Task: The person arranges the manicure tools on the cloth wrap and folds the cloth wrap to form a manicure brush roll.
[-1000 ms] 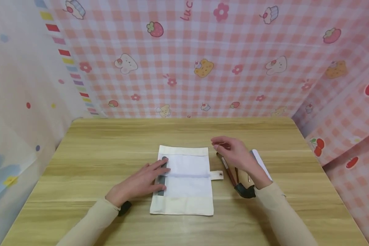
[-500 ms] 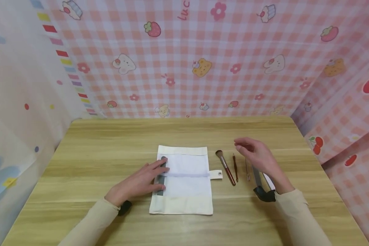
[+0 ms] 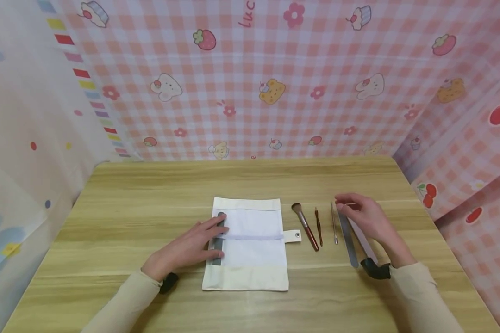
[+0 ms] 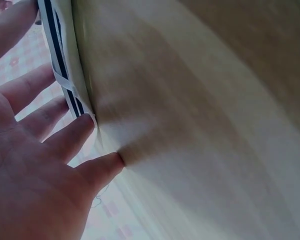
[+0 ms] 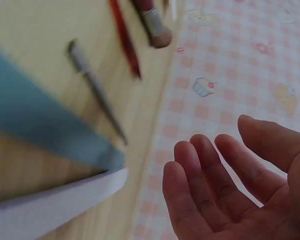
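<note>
A white cloth pouch [image 3: 254, 249] lies unfolded, with a dark grey nail file [image 3: 217, 259] along its left side. My left hand [image 3: 187, 247] rests on that side, fingers spread across the file; in the left wrist view its fingertips [image 4: 82, 125] touch the pouch's edge. At the right, my right hand [image 3: 368, 219] hovers over the far ends of a loose grey nail file [image 3: 347, 240] and a whitish one [image 3: 363, 240]. The right wrist view shows its fingers [image 5: 205, 155] loosely bent and the thumb apart, with nothing between them.
Between pouch and right hand lie a makeup brush [image 3: 305, 227], a slim brown-red stick tool [image 3: 318, 226] and a thin metal tool [image 3: 334, 224]. A snap strap [image 3: 292, 236] sticks out from the pouch's right side. Patterned cloth [image 3: 250, 92] hangs behind the wooden table [image 3: 150, 194].
My right hand has moved right, from above the brush and stick tool to the loose files, uncovering the tools beneath. The left hand has stayed on the pouch.
</note>
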Demonstrator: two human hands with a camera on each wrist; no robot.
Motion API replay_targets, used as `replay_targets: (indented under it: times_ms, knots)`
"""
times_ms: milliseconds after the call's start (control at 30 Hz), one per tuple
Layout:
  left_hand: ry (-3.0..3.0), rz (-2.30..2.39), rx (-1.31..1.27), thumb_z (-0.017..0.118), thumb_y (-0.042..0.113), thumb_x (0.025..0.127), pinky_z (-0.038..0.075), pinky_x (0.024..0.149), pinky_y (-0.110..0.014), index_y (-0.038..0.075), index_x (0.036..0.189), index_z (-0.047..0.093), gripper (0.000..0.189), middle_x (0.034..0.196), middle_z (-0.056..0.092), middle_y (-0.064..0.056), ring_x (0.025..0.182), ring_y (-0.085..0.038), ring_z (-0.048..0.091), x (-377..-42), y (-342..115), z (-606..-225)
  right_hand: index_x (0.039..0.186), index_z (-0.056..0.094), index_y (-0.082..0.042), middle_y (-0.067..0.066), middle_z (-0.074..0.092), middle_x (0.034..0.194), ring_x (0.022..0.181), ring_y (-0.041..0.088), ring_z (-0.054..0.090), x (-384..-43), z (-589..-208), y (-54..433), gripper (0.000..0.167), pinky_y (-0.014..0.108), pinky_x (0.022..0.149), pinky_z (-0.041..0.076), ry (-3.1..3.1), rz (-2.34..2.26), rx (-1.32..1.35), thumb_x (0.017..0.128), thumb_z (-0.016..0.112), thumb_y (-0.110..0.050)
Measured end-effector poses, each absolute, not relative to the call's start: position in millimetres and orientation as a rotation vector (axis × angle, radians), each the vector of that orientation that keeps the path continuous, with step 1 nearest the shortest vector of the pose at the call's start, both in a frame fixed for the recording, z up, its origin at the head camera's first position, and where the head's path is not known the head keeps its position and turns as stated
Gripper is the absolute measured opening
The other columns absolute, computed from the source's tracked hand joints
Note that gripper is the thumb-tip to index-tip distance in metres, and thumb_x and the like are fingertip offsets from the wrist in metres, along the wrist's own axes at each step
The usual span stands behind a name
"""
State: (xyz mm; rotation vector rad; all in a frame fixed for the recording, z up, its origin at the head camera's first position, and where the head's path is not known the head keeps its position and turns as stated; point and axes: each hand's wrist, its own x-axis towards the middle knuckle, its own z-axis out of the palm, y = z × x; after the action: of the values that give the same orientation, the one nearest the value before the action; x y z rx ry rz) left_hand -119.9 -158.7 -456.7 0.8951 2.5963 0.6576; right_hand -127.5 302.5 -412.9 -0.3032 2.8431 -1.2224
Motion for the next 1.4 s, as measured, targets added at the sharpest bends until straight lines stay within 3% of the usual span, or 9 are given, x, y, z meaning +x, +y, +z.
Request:
replay_targets:
  times_ms: [767, 1400]
  knots:
    - [2.592, 0.712, 0.908, 0.074, 0.036, 0.096, 0.023, 0.119, -0.066, 0.006, 0.15, 0.053, 0.065, 0.168, 0.029, -0.012, 0.15, -0.036, 0.034, -119, -160, -458, 0.137, 0.058, 0.01, 0.031, 0.064, 0.128, 0.117, 0.051, 0.061, -132, -431, 339, 0.044, 0.056, 0.092, 0.056, 2.783, -1.016, -0.104, 0.105, 0.063, -0.021]
    - [2.59, 0.717, 0.9, 0.076, 0.035, 0.096, 0.022, 0.12, -0.065, 0.005, 0.15, 0.054, 0.065, 0.168, 0.03, -0.012, 0.15, -0.037, 0.035, -119, -160, -458, 0.132, 0.054, 0.019, 0.029, 0.065, 0.113, 0.101, 0.039, 0.064, -140, -442, 339, 0.052, 0.045, 0.083, 0.056, 2.775, -0.929, -0.147, 0.092, 0.074, -0.008]
